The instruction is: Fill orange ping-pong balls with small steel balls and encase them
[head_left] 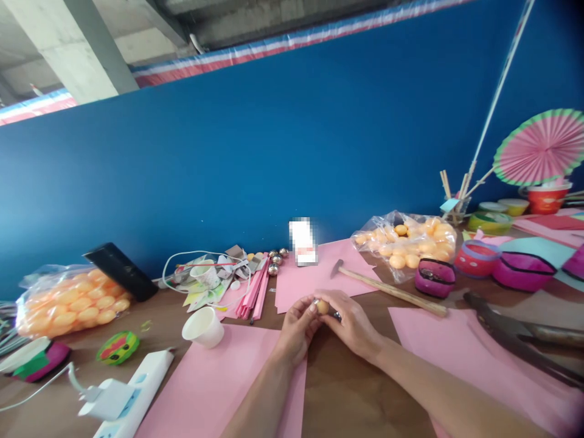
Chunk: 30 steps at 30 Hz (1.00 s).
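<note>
Near the middle of the brown table, my left hand (298, 322) and my right hand (353, 322) meet around a small tan ball (322, 307). Fingers of both hands press on it, and a small shiny metal piece (337, 316) shows beside it under my right hand. Pink paper (241, 377) lies under my left forearm. Behind my hands is another pink sheet (292, 286), with a wooden-handled hammer (392, 289) resting partly on it to the right.
A white cup (203, 327) stands left, beyond a power strip (137, 389). Bags of orange balls lie left (73, 304) and right (410, 240). Purple pouches (435, 278), a dark metal tool (515, 331) and a pink paper fan (542, 149) are at right. A blue wall (274, 146) rises behind.
</note>
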{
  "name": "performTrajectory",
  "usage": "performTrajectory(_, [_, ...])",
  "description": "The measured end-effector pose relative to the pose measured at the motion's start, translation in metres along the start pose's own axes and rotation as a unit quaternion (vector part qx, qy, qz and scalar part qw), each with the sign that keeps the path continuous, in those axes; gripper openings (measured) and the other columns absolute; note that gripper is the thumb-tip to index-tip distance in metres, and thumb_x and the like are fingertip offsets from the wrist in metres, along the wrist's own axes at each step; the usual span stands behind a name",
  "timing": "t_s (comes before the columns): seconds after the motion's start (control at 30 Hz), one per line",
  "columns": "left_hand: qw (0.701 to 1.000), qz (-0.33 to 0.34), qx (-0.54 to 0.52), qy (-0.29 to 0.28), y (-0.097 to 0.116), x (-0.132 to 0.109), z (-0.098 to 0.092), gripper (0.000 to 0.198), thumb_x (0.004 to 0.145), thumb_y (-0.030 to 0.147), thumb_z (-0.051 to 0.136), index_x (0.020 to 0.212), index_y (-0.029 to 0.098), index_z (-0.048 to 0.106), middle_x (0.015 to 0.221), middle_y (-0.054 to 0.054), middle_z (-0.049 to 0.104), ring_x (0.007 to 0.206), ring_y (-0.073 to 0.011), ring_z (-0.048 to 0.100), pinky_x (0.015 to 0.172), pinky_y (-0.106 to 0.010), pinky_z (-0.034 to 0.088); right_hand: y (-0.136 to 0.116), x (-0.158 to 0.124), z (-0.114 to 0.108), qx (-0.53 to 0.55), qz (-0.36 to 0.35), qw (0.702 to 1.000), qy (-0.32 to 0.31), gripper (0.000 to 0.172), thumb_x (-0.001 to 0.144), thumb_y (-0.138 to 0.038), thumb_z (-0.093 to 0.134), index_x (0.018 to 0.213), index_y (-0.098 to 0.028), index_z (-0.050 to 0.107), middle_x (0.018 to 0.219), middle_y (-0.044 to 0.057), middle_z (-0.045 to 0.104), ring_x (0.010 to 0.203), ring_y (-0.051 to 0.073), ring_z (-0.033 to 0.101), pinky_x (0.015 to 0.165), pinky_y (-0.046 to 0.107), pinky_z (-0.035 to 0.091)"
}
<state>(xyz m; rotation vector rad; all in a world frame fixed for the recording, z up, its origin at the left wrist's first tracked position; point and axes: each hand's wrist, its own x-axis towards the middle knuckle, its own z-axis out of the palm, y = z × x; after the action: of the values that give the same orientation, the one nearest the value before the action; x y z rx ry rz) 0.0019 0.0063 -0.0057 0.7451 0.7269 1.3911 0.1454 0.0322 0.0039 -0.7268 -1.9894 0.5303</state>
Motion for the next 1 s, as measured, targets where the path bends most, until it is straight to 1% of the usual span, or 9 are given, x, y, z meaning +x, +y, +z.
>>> performTrajectory(0.13, [1.0, -0.011, -0.008, 0.02, 0.001, 0.0, 0.0, 0.027, 0.073, 0.026, 0.063, 0.097, 0.014, 0.06, 0.091, -0.008, 0.066, 0.079, -0.0157, 0.062, 0.075, -0.028, 0.047, 0.0, 0.002, -0.003, -0.002, 0.017, 1.0, 0.015, 0.043, 0.077, -0.021, 0.056, 0.119, -0.023, 0.046, 0.113, 0.007, 0.057, 0.106, 0.021, 0.052, 0.089, 0.038, 0.044])
performTrajectory(0.2, [0.999, -0.015, -0.023, 0.041, 0.001, 0.0, 0.0, 0.03, 0.073, 0.029, 0.063, 0.101, 0.016, 0.06, 0.093, -0.008, 0.066, 0.08, -0.016, 0.063, 0.076, -0.029, 0.047, 0.003, 0.005, -0.008, 0.003, 0.045, 0.998, 0.043, 0.036, 0.082, -0.024, 0.05, 0.117, -0.021, 0.047, 0.111, 0.008, 0.058, 0.102, 0.02, 0.054, 0.084, 0.034, 0.047])
performTrajectory(0.27, [0.997, -0.017, -0.038, 0.061, 0.003, 0.001, 0.0, 0.033, 0.074, 0.03, 0.062, 0.105, 0.018, 0.059, 0.093, -0.007, 0.066, 0.082, -0.0169, 0.064, 0.076, -0.029, 0.048, 0.007, 0.01, -0.016, 0.002, 0.07, 0.996, 0.062, 0.025, 0.086, -0.023, 0.042, 0.108, -0.019, 0.053, 0.103, 0.008, 0.062, 0.094, 0.018, 0.058, 0.078, 0.03, 0.048])
performTrajectory(0.3, [0.997, -0.017, -0.045, 0.067, 0.004, 0.002, 0.001, 0.034, 0.074, 0.029, 0.061, 0.106, 0.019, 0.058, 0.094, -0.007, 0.067, 0.084, -0.0173, 0.064, 0.076, -0.028, 0.049, 0.011, 0.013, -0.021, -0.004, 0.081, 0.995, 0.057, 0.022, 0.086, -0.023, 0.041, 0.102, -0.018, 0.056, 0.098, 0.007, 0.063, 0.089, 0.018, 0.059, 0.074, 0.029, 0.048])
performTrajectory(0.4, [0.995, -0.009, -0.062, 0.081, 0.005, 0.005, 0.0, 0.032, 0.075, 0.027, 0.061, 0.105, 0.017, 0.059, 0.092, -0.006, 0.068, 0.086, -0.0176, 0.064, 0.077, -0.027, 0.049, 0.023, 0.018, -0.032, -0.045, 0.111, 0.993, -0.017, 0.019, 0.085, -0.022, 0.043, 0.086, -0.017, 0.061, 0.08, 0.004, 0.066, 0.075, 0.017, 0.061, 0.068, 0.029, 0.047])
performTrajectory(0.47, [0.994, 0.002, -0.069, 0.09, 0.004, 0.007, -0.001, 0.031, 0.074, 0.026, 0.061, 0.104, 0.016, 0.061, 0.091, -0.006, 0.068, 0.085, -0.0176, 0.064, 0.078, -0.027, 0.049, 0.029, 0.017, -0.035, -0.077, 0.118, 0.988, -0.068, 0.017, 0.084, -0.021, 0.045, 0.082, -0.017, 0.062, 0.078, 0.004, 0.066, 0.074, 0.017, 0.06, 0.069, 0.029, 0.045])
performTrajectory(0.63, [0.995, 0.021, -0.061, 0.076, 0.0, 0.008, -0.005, 0.034, 0.073, 0.023, 0.062, 0.106, 0.015, 0.06, 0.095, -0.007, 0.068, 0.089, -0.0183, 0.063, 0.088, -0.032, 0.046, 0.027, 0.01, -0.03, -0.111, 0.057, 0.98, -0.156, 0.012, 0.079, -0.018, 0.052, 0.084, -0.019, 0.064, 0.081, 0.003, 0.065, 0.077, 0.016, 0.057, 0.071, 0.027, 0.041])
performTrajectory(0.8, [0.997, 0.023, -0.036, 0.059, -0.001, 0.005, -0.004, 0.038, 0.07, 0.017, 0.064, 0.108, 0.016, 0.059, 0.098, -0.006, 0.066, 0.092, -0.0177, 0.062, 0.092, -0.033, 0.042, 0.013, 0.005, -0.022, -0.168, 0.007, 0.967, -0.19, 0.012, 0.077, -0.013, 0.054, 0.079, -0.019, 0.064, 0.075, 0.003, 0.06, 0.077, 0.017, 0.051, 0.069, 0.027, 0.039])
performTrajectory(1.0, [0.998, 0.013, -0.022, 0.058, -0.002, 0.005, -0.005, 0.037, 0.069, 0.018, 0.065, 0.106, 0.018, 0.057, 0.097, -0.007, 0.065, 0.087, -0.0169, 0.062, 0.088, -0.034, 0.044, 0.012, 0.003, -0.018, -0.198, 0.004, 0.963, -0.184, 0.011, 0.078, -0.014, 0.054, 0.073, -0.018, 0.063, 0.072, 0.004, 0.057, 0.075, 0.017, 0.049, 0.065, 0.027, 0.037])
